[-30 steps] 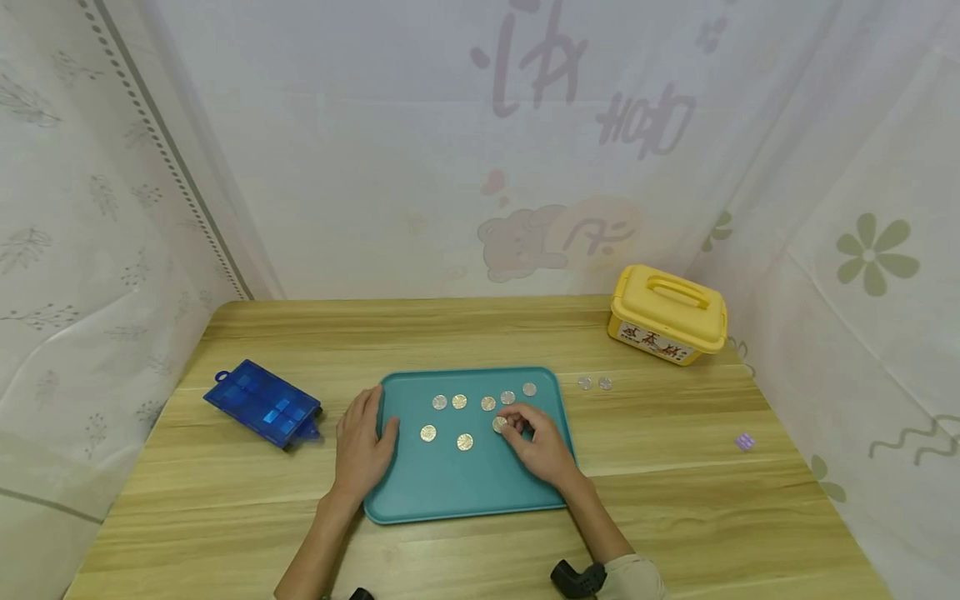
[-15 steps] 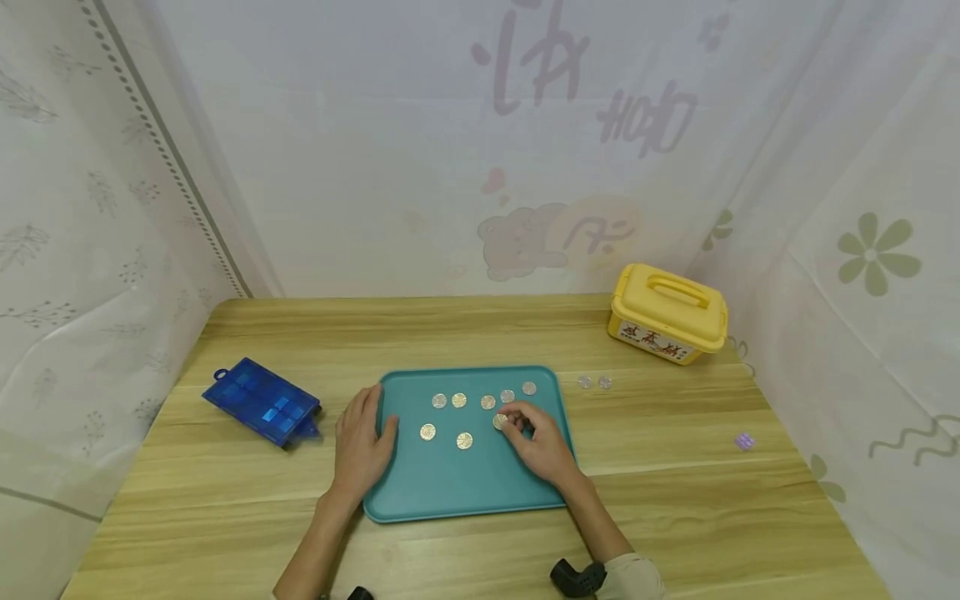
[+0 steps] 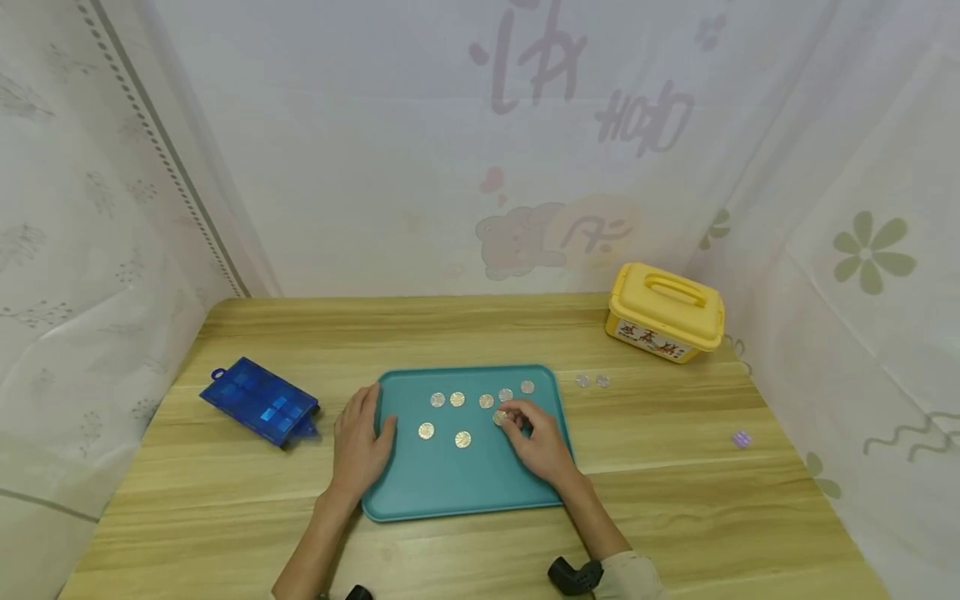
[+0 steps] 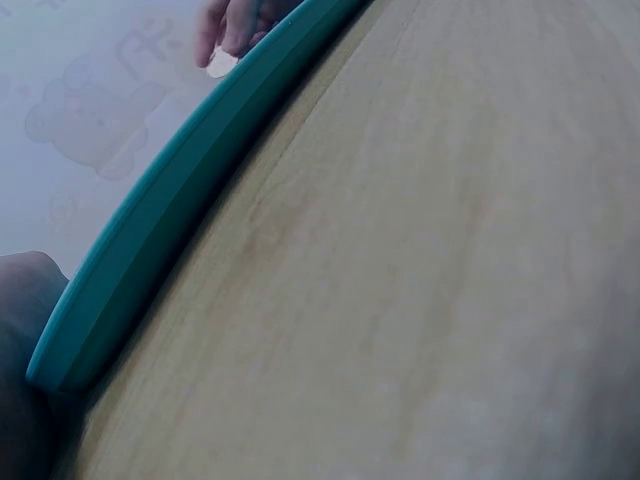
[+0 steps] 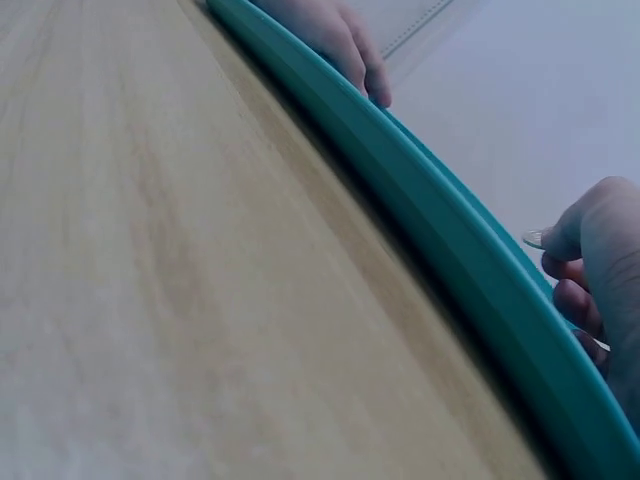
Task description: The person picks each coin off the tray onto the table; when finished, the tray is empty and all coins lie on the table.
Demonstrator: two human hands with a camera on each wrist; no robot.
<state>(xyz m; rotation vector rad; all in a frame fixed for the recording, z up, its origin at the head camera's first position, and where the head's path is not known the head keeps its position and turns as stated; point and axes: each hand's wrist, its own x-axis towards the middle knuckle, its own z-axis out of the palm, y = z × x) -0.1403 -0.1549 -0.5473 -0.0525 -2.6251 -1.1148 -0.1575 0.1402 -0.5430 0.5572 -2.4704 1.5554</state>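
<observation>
In the head view my right hand (image 3: 542, 442) pinches a coin (image 3: 500, 417) between thumb and fingertips, over the right part of a teal tray (image 3: 480, 492). The right wrist view shows this coin (image 5: 534, 239) tilted and above the tray's rim. My left hand (image 3: 362, 446) rests along the tray's left edge, thumb on the inner side and fingers straight. Several gold and silver coins lie flat on the tray: a row at the back, including a silver coin (image 3: 438, 400), and two gold ones nearer, one of them a gold coin (image 3: 462, 439).
Two silver coins (image 3: 592, 381) lie on the wooden table (image 3: 675, 500) right of the tray. A yellow lidded box (image 3: 665, 312) with a handle stands at the back right. A blue translucent case (image 3: 260, 402) lies at the left, a small purple piece (image 3: 742, 439) at the right.
The coin in my right hand has shifted slightly, toward the back row of coins in the head view. My left hand and the tray hold their places.
</observation>
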